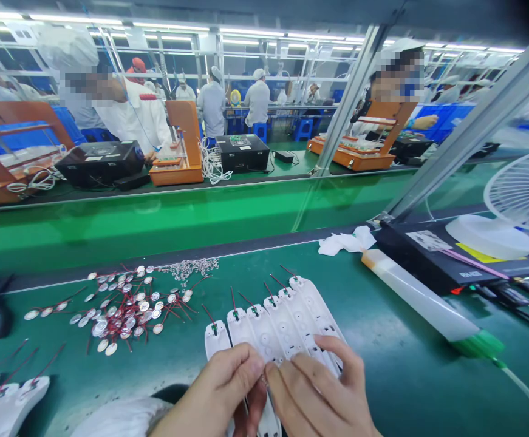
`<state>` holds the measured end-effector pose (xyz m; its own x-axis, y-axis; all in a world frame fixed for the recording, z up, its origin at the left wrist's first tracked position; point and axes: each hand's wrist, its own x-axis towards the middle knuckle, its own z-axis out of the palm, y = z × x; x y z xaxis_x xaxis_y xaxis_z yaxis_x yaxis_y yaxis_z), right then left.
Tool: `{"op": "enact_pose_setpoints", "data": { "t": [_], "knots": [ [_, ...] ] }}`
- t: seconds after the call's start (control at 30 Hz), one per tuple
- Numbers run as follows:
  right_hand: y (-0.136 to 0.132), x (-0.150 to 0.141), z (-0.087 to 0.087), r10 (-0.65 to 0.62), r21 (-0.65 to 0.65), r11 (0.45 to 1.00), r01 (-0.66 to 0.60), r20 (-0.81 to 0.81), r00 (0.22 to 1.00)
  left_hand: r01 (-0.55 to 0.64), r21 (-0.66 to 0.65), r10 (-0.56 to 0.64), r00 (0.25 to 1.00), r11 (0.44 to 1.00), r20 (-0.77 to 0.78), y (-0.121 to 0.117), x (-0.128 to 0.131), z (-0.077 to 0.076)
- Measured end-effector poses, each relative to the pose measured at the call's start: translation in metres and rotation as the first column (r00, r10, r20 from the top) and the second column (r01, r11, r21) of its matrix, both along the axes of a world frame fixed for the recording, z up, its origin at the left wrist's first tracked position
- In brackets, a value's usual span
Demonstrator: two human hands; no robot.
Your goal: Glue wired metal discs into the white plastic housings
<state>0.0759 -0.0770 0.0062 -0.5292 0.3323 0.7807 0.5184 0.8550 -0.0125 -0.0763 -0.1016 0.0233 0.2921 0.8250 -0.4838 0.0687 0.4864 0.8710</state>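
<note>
My left hand [228, 382] and my right hand [321, 391] meet at the fingertips over a row of white plastic housings [285, 321]. Both are closed in a pinch; a tiny metallic bit shows between them, too small to name. My right index finger reaches across the housings at the right of the row. Each housing is long and hollow, with a small green board and a red wire at its far end. Left of the row lies a heap of round metal discs [127, 309] with red wires. Small metal pieces [194, 267] are scattered behind that heap.
More white housings [11, 406] lie at the lower left, below black-handled pliers [2, 309]. To the right are a glue syringe [421, 294], a black box [428, 258], crumpled tissue [346, 241] and a fan [526, 188]. Co-workers sit beyond the green partition [200, 218].
</note>
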Motion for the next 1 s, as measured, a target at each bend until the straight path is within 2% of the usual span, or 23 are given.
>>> {"op": "enact_pose_setpoints", "data": {
  "t": [0.07, 0.1, 0.13, 0.2, 0.23, 0.3, 0.33, 0.4, 0.43, 0.5, 0.53, 0.6, 0.63, 0.67, 0.7, 0.77, 0.87, 0.93, 1.0],
  "knots": [
    [0.002, 0.0, 0.0, -0.004, 0.01, 1.0, 0.004, -0.001, 1.0, -0.01, -0.143, 0.029, 0.99, 0.99, 0.136, 0.001, 0.001, 0.001],
    [0.003, 0.0, 0.001, -0.004, -0.042, 0.999, 0.003, -0.036, 0.999, -0.005, -0.147, 0.027, 0.989, 0.989, 0.149, 0.001, 0.001, 0.002],
    [0.005, 0.0, 0.003, -0.005, -0.118, 0.993, -0.006, -0.086, 0.996, -0.006, -0.092, 0.015, 0.994, 0.996, 0.106, 0.001, 0.0, 0.004],
    [0.008, 0.001, 0.008, 0.004, -0.291, 0.955, -0.061, -0.191, 0.982, -0.013, 0.192, 0.034, 0.994, 0.981, -0.106, 0.0, -0.004, 0.007],
    [0.01, 0.002, 0.01, 0.016, -0.369, 0.924, -0.101, -0.228, 0.974, 0.003, 0.389, 0.093, 0.969, 0.921, -0.228, -0.001, -0.006, 0.009],
    [0.013, 0.004, 0.015, 0.045, -0.485, 0.857, -0.174, -0.266, 0.963, 0.116, 0.704, 0.23, 0.897, 0.7, -0.377, -0.001, -0.01, 0.01],
    [0.013, 0.005, 0.016, 0.056, -0.527, 0.825, -0.204, -0.283, 0.958, 0.194, 0.787, 0.274, 0.867, 0.586, -0.417, -0.001, -0.011, 0.01],
    [0.014, 0.006, 0.017, 0.071, -0.624, 0.738, -0.258, -0.308, 0.949, 0.355, 0.838, 0.307, 0.813, 0.414, -0.495, 0.0, -0.011, 0.009],
    [0.014, 0.007, 0.017, 0.068, -0.681, 0.677, -0.279, -0.32, 0.945, 0.416, 0.844, 0.329, 0.788, 0.339, -0.521, 0.0, -0.01, 0.008],
    [0.013, 0.008, 0.016, 0.039, -0.797, 0.513, -0.32, -0.35, 0.936, 0.471, 0.854, 0.37, 0.77, 0.22, -0.52, 0.003, -0.009, 0.006],
    [0.013, 0.009, 0.015, 0.015, -0.843, 0.418, -0.338, -0.366, 0.93, 0.465, 0.865, 0.37, 0.782, 0.188, -0.501, 0.004, -0.008, 0.005],
    [0.012, 0.01, 0.015, -0.026, -0.886, 0.264, -0.381, -0.401, 0.916, 0.405, 0.892, 0.326, 0.831, 0.2, -0.451, 0.006, -0.008, 0.003],
    [0.011, 0.01, 0.015, -0.033, -0.889, 0.222, -0.4, -0.417, 0.908, 0.373, 0.898, 0.292, 0.854, 0.232, -0.43, 0.007, -0.008, 0.002],
    [0.011, 0.01, 0.015, -0.032, -0.887, 0.207, -0.412, -0.427, 0.904, 0.346, 0.899, 0.256, 0.874, 0.268, -0.413, 0.008, -0.009, 0.001],
    [0.011, 0.01, 0.016, -0.027, -0.88, 0.224, -0.42, -0.436, 0.9, 0.331, 0.894, 0.218, 0.889, 0.302, -0.403, 0.008, -0.009, -0.001],
    [0.011, 0.01, 0.017, 0.0, -0.856, 0.313, -0.412, -0.433, 0.901, 0.32, 0.873, 0.149, 0.907, 0.367, -0.395, 0.008, -0.009, -0.004],
    [0.012, 0.008, 0.02, 0.058, -0.786, 0.503, -0.358, -0.383, 0.922, 0.283, 0.825, 0.101, 0.921, 0.489, -0.376, 0.003, -0.006, -0.008],
    [0.011, 0.006, 0.019, 0.084, -0.706, 0.644, -0.295, -0.318, 0.944, 0.216, 0.759, 0.101, 0.932, 0.615, -0.348, -0.001, -0.002, -0.01],
    [0.01, 0.004, 0.016, 0.062, -0.57, 0.797, -0.201, -0.255, 0.965, 0.126, 0.641, 0.1, 0.947, 0.757, -0.305, -0.004, 0.002, -0.01]
  ]
}}
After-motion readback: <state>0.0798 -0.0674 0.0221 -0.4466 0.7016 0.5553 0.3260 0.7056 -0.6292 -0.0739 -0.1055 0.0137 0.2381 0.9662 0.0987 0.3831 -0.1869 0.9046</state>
